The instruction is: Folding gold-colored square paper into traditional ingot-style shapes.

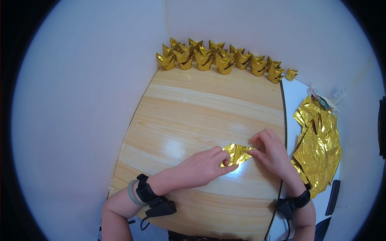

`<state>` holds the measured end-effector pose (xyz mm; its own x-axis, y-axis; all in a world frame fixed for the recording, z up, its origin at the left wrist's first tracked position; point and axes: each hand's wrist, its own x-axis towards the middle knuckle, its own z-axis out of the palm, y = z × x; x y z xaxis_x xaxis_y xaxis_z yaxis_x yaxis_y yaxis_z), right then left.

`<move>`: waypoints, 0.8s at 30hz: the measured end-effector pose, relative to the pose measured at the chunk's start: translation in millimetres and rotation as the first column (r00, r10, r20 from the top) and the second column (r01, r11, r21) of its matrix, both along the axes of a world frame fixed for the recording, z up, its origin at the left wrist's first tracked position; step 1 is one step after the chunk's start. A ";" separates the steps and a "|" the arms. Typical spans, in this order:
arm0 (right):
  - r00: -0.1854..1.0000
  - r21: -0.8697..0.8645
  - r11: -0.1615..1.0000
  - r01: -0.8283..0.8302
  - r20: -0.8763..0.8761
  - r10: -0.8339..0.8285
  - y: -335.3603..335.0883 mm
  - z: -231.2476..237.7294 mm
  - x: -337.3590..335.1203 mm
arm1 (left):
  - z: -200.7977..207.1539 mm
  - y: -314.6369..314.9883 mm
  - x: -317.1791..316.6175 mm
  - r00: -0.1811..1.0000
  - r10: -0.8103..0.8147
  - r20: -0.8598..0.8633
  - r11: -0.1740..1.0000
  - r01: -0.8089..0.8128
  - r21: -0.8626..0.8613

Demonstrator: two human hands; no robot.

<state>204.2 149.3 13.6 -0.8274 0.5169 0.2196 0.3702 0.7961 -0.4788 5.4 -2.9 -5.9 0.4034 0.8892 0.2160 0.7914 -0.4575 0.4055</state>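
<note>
A partly folded piece of gold foil paper (pixel 237 154) lies between my hands, close above or on the wooden table (pixel 189 112). My left hand (pixel 209 164) has its fingers curled round the paper's left side, with a ring on one finger. At its pointed right end, my right hand (pixel 270 152) pinches the paper between thumb and fingers. Creases run across the shiny paper. Part of its left side is hidden behind my left fingers.
Several folded gold paper ingots (pixel 204 59) stand in rows along the table's far edge. One small ingot (pixel 291 74) sits on the white surface at the right. A pile of gold foil sheets (pixel 317 144) lies there too, with a clear plastic wrapper (pixel 337 97) behind it.
</note>
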 end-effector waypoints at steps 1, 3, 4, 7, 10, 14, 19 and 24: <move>1.000 -0.001 1.000 -0.001 0.000 0.001 -0.9 0.6 -0.8 | -0.5 0.0 -0.1 1.000 0.001 0.000 1.000 -0.001 -0.001; 0.969 0.065 0.968 -0.241 -0.044 0.244 -5.1 2.4 -3.5 | -2.3 0.0 0.4 1.000 -0.006 0.026 1.000 0.005 0.025; 0.969 0.064 0.968 -0.241 -0.045 0.245 -7.4 0.3 -5.2 | -2.9 0.6 0.7 1.000 -0.005 0.026 1.000 0.005 0.025; 0.973 -0.212 0.950 -0.228 -0.003 0.232 -12.9 -2.9 -9.4 | -4.9 1.6 0.9 0.999 -0.010 0.047 0.999 0.008 0.049; 0.983 -0.211 0.964 -0.163 0.055 0.178 -14.2 -1.3 -13.2 | -5.5 2.8 0.9 0.998 0.008 0.061 1.000 -0.007 -0.004; 0.993 -0.281 0.958 -0.049 0.090 0.078 -19.5 -2.1 -15.7 | -6.2 2.2 -3.0 0.994 0.014 0.108 0.999 -0.008 -0.049; 0.999 0.119 0.992 0.034 0.029 -0.038 -19.4 -7.4 -11.0 | 1.0 1.4 -2.5 0.956 0.246 0.160 0.969 -0.247 -0.011; 0.988 0.122 0.987 0.102 0.101 -0.115 -27.6 -0.6 -12.1 | -2.1 -0.5 -7.9 0.905 0.377 0.199 0.926 -0.367 -0.083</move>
<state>192.1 121.7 12.9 -0.7899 0.5811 0.1961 0.5016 0.7961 -0.3385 -2.5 -3.4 -8.0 -0.0083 0.9761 0.2173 0.7963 -0.1250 0.5919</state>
